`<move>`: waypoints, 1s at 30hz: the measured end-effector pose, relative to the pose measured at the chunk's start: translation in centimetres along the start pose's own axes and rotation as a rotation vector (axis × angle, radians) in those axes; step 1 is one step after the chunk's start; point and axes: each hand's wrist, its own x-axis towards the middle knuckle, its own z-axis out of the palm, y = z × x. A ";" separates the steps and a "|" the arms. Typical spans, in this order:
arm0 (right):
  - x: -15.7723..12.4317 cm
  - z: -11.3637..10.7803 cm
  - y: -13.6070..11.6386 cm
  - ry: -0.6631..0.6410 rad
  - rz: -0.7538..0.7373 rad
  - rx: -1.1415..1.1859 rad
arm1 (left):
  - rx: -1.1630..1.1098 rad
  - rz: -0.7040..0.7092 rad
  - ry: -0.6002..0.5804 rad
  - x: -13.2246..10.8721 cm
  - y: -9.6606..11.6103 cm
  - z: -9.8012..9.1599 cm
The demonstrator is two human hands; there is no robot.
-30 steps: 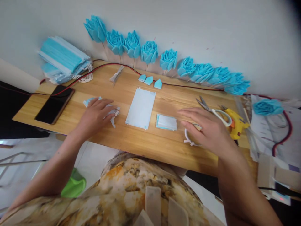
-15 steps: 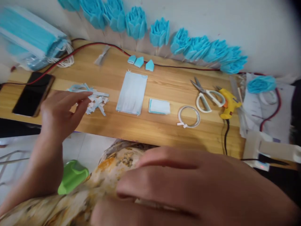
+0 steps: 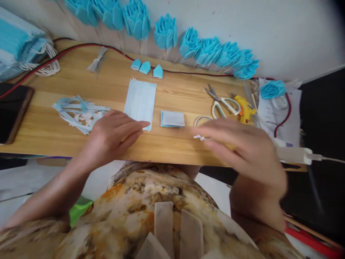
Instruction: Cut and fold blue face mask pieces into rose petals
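Note:
My left hand reaches over the lower part of a flat pale-blue mask sheet, fingers stretched out near its bottom right corner. I cannot tell whether they touch it. Between my hands lies a small stack of folded blue-and-white pieces. Slightly blurred, my right hand hovers with fingers extended and thumb apart, nothing visible in it. It partly covers a roll of tape with small white bits of tape at its edge. White-handled scissors lie just behind that hand.
Blue fabric-like flowers on sticks line the wall. Three cut blue pieces lie near a red-black cable. Scrap strips and a phone are at left. A yellow glue gun and white power strip are at right.
My left hand has moved right from the scrap strips to the mask sheet. My right hand has gone from close to the camera out over the tape roll. The view has shifted slightly.

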 end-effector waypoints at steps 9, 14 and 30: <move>10.0 6.1 4.9 -0.197 0.073 -0.240 | -0.755 -0.385 0.066 8.2 -0.4 4.5; 10.7 7.6 6.0 -0.229 0.084 -0.202 | -0.853 -0.508 0.110 8.8 -1.9 7.2; 9.0 8.6 6.2 0.253 0.130 0.461 | -1.016 -0.751 -0.053 7.4 -2.0 8.5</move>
